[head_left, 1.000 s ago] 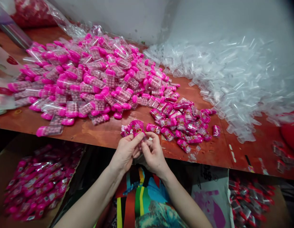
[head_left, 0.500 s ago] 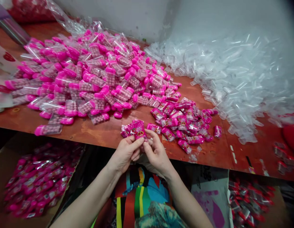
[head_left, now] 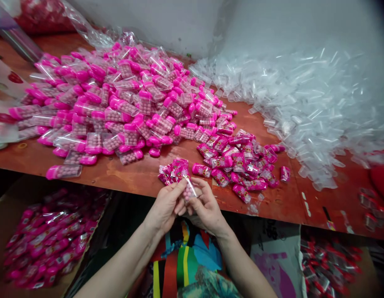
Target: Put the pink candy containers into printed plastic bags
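Note:
Between my two hands, just in front of the table edge, is a small clear candy container [head_left: 189, 191] filled with pink balls. My left hand [head_left: 167, 205] pinches it from the left with thumb and fingers. From the right, my right hand [head_left: 207, 207] closes on its other side. Part of the container is hidden by the fingers. A small stack of pink printed wrappers [head_left: 175, 169] lies right beyond my fingertips. To the right of that stack is a pile of wrapped pink candy containers [head_left: 238, 161].
A large heap of pink-capped candy containers [head_left: 123, 103] covers the table's [head_left: 142, 182] left and middle. Clear empty plastic tubes [head_left: 303, 99] are heaped on the right. Below the edge stand a box of wrapped pink containers [head_left: 51, 236] and a box of red-and-clear pieces [head_left: 328, 265].
The clear container with pink balls now shows between my hands, where pink wrapper and fingers mostly covered it before. My hands have shifted slightly; the view moved a little.

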Demonstrator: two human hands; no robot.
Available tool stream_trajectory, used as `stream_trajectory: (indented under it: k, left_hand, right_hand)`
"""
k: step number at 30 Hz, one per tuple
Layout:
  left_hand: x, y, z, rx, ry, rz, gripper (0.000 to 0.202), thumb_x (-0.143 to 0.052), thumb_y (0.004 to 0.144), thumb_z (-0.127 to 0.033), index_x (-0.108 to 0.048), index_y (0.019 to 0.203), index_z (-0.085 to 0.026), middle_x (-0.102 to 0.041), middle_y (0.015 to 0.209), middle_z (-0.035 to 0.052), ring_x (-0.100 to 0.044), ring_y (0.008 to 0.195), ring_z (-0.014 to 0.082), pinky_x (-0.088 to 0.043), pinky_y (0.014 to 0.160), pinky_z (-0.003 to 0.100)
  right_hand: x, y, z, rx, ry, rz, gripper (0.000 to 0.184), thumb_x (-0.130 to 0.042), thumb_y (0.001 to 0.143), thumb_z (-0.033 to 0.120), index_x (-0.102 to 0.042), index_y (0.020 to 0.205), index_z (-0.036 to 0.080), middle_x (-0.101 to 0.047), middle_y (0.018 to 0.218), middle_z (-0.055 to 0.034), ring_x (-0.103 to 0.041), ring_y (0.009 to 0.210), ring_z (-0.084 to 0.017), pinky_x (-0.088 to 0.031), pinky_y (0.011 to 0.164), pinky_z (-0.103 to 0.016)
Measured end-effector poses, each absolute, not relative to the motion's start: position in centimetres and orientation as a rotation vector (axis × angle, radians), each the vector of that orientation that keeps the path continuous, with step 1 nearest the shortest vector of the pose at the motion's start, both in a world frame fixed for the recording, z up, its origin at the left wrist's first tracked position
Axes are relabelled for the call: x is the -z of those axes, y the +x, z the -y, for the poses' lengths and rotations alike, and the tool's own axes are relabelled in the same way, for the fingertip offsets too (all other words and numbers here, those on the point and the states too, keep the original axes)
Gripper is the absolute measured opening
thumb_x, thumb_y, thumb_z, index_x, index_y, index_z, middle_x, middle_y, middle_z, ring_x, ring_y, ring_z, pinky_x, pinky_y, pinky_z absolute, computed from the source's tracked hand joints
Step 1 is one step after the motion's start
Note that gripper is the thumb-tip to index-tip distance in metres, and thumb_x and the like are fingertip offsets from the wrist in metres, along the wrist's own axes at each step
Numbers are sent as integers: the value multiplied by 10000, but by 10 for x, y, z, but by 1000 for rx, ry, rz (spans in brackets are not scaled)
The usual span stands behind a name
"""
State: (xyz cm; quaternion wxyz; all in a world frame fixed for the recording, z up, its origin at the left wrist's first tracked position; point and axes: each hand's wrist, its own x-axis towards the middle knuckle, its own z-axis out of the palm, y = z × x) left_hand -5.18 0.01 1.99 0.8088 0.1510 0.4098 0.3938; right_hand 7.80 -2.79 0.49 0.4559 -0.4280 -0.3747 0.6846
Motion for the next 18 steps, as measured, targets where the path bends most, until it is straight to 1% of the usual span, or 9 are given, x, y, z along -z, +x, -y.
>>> stream_trajectory:
  k: [3,6,8,11,12,13,16,18]
  left_hand:
    - [-22,-48,5,-859,363,-908,363,-631,837,-466,-595,691,-137,-427,375,-52,-377,352,55,-289,390,172]
    - [-26,-48,2,-859,434,-924,343,-648,831,-440,-594,685,-135,-469,391,-35,-417,378,62,-312,411,172]
    - [-28,-50,-1,-860,434,-922,344,-654,828,-436,-572,668,-142,-439,378,-54,-386,355,51,-302,402,169]
    - [-27,-51,-5,-889,395,-938,341,-667,816,-440,-556,678,-149,-376,369,-99,-267,306,19,-261,370,160]
    - [-26,-51,-5,-890,396,-944,347,-665,814,-448,-556,677,-149,-366,363,-104,-255,296,17,-255,363,161]
    - [-25,-50,-5,-886,411,-951,362,-658,816,-460,-553,665,-148,-365,354,-100,-277,289,22,-257,359,164]
    - [-22,-48,0,-873,470,-983,406,-635,816,-499,-544,630,-150,-392,339,-73,-423,317,65,-275,363,171]
    - [-20,-46,4,-870,480,-992,391,-637,809,-508,-572,679,-145,-449,370,-57,-464,345,74,-267,363,169]
  right_hand:
    - [-6,78,25,-1663,-1076,925,427,-614,888,317,-434,1274,299,-593,787,36,-536,559,-89,-447,551,-224]
    - [-4,78,23,-1608,-1069,950,408,-580,909,339,-408,1275,287,-587,753,39,-545,563,-101,-464,556,-238]
    - [-1,77,23,-1574,-1075,989,409,-577,913,335,-395,1276,284,-596,782,30,-542,569,-97,-458,551,-234]
    - [7,75,26,-1555,-1068,1002,385,-575,918,317,-401,1260,281,-594,788,27,-538,567,-86,-435,534,-217]
    - [9,74,27,-1573,-1039,972,373,-571,921,316,-402,1252,280,-594,784,28,-541,561,-84,-434,532,-217]
    - [11,73,28,-1598,-998,928,362,-565,924,319,-403,1245,278,-595,778,30,-543,549,-82,-438,533,-219]
    - [12,73,27,-1669,-909,812,349,-560,925,330,-402,1232,279,-607,786,32,-557,523,-79,-467,540,-230]
    - [9,75,26,-1685,-920,812,359,-570,919,324,-402,1234,283,-613,777,38,-576,520,-84,-488,540,-235]
